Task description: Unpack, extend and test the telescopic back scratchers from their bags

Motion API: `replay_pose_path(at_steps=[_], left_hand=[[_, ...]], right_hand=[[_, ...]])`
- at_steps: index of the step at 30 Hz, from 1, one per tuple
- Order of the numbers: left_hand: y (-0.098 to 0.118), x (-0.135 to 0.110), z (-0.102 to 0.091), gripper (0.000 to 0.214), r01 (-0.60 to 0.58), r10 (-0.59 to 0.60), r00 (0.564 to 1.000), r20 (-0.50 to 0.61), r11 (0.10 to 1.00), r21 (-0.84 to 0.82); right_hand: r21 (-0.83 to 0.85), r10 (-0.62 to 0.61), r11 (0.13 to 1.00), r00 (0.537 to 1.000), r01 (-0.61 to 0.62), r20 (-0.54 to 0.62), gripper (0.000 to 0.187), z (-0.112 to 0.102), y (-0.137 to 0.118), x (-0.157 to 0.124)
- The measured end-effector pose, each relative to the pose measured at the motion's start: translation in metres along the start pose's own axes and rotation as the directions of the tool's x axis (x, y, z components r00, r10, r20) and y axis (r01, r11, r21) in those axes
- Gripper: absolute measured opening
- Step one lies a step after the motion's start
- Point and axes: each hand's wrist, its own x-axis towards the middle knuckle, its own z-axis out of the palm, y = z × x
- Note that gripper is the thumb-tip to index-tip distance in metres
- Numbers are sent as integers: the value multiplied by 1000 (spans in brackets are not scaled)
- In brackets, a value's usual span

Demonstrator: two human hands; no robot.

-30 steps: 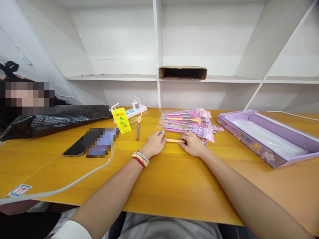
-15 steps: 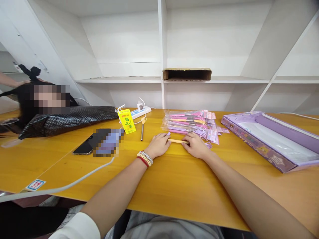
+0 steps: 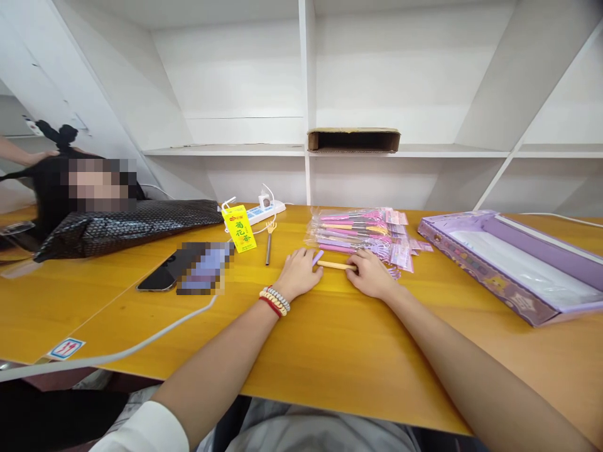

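My left hand (image 3: 299, 275) is closed around a slim purple stick (image 3: 318, 256), whose end pokes out past the fingers. Its thumb side meets the left end of a yellow handle (image 3: 335, 265) lying crosswise between my hands. The right end of that handle is gripped by the curled fingers of my right hand (image 3: 371, 274). Beyond the right knuckles a purple claw end (image 3: 394, 273) shows; what it joins is hidden. A back scratcher (image 3: 269, 245) with a metal shaft and orange claw lies left of my hands. Several bagged back scratchers (image 3: 358, 229) are piled just behind them.
An open purple display box (image 3: 499, 289) stands at right. Leftward are a yellow drink carton (image 3: 240, 229), a power strip (image 3: 264, 213), a phone (image 3: 162, 270) and a white cable (image 3: 155, 344). A black bag (image 3: 132, 229) and another person are at far left. A cardboard box (image 3: 353, 140) sits on the shelf.
More of the purple stick shows at my left hand, now tilted upward. The left fingers have shifted slightly off the yellow handle's end. My right hand has hardly moved.
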Motion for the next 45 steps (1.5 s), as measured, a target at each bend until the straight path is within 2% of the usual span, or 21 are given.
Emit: replay_pose_path(at_steps=[7, 14, 27, 41, 43, 45], left_hand=[[0, 1, -3, 23, 13, -14, 1000, 20, 999, 51], [-4, 1, -1, 26, 63, -65, 997, 41, 997, 44], [-7, 0, -8, 27, 151, -153, 987, 45, 987, 55], [-13, 2, -8, 25, 157, -161, 981, 103, 987, 44], [-11, 1, -10, 28, 153, -155, 985, 73, 987, 40], [-7, -1, -15, 37, 99, -98, 995, -22, 994, 50]], right_hand=[[-20, 1, 1000, 1000, -1, 4, 26, -2, 1, -1], [3, 16, 1000, 1000, -16, 12, 16, -3, 2, 0], [48, 23, 999, 1000, -24, 17, 15, -3, 4, 0], [28, -38, 999, 999, 38, 11, 15, -6, 3, -2], [12, -44, 999, 999, 44, 11, 16, -7, 2, -2], [-2, -55, 998, 998, 55, 18, 18, -10, 0, -3]])
